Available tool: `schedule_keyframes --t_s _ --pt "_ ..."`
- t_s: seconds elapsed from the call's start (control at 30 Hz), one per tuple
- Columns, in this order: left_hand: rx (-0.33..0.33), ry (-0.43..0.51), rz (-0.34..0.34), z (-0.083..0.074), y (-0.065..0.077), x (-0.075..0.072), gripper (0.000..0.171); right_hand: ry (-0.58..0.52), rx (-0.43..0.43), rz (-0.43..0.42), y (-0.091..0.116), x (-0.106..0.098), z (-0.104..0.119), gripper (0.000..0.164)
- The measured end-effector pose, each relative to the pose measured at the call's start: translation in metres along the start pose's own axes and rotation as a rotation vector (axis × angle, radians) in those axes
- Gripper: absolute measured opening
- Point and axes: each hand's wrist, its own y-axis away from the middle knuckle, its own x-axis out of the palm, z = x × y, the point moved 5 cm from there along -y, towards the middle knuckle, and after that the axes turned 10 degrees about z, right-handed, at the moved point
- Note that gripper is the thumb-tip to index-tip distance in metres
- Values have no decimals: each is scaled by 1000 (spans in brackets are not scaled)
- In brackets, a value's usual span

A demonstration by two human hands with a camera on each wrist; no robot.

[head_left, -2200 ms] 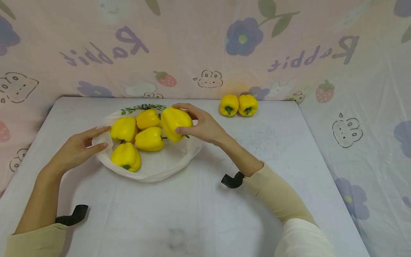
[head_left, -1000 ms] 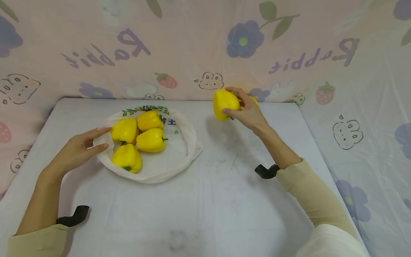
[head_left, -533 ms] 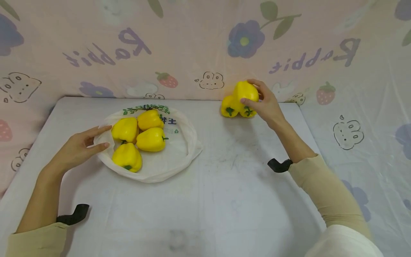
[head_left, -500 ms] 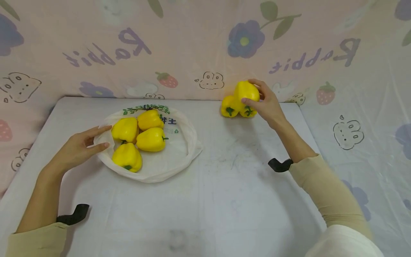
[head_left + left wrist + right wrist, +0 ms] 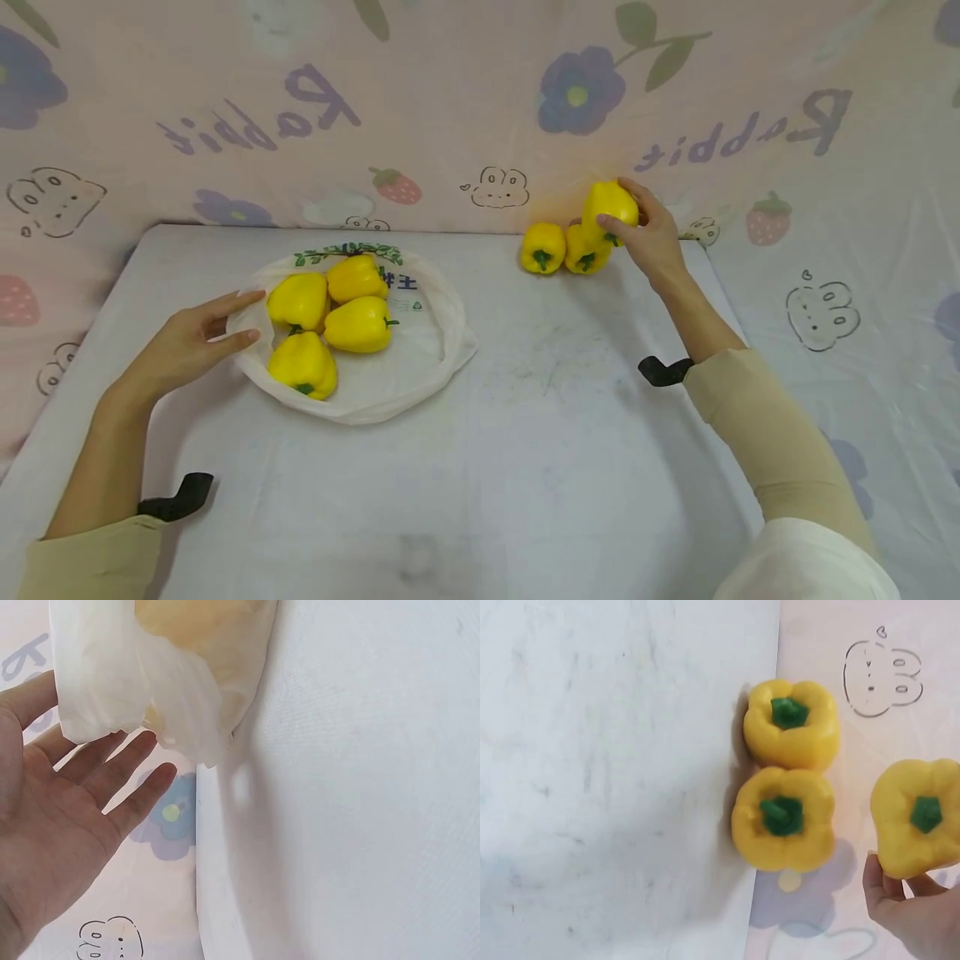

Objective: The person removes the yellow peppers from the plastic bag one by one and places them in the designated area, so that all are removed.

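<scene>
My right hand grips a yellow bell pepper by its side. That pepper is held up at the table's back edge, stem downward, above and right of two other yellow peppers that sit side by side. The right wrist view shows the held pepper apart from this pair. My left hand touches the left rim of a white plastic bag, its index finger and thumb spread at the rim. Inside the open bag lie several yellow bell peppers. In the left wrist view the bag hides some fingertips.
A white table carries everything, with the bag at left and the pepper pair at the back right. A printed curtain hangs directly behind the back edge. Black curved pieces stick out at both wrists.
My right hand has taken a pepper out of the bag and carried it right, past the pair at the back. The left hand has stayed at the bag's rim.
</scene>
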Motion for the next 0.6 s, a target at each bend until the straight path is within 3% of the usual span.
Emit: schedule_keyframes --t_s 0.6 --pt "3 12 0 4 -1 -1 66 -60 78 -67 -9 -24 -42 65"
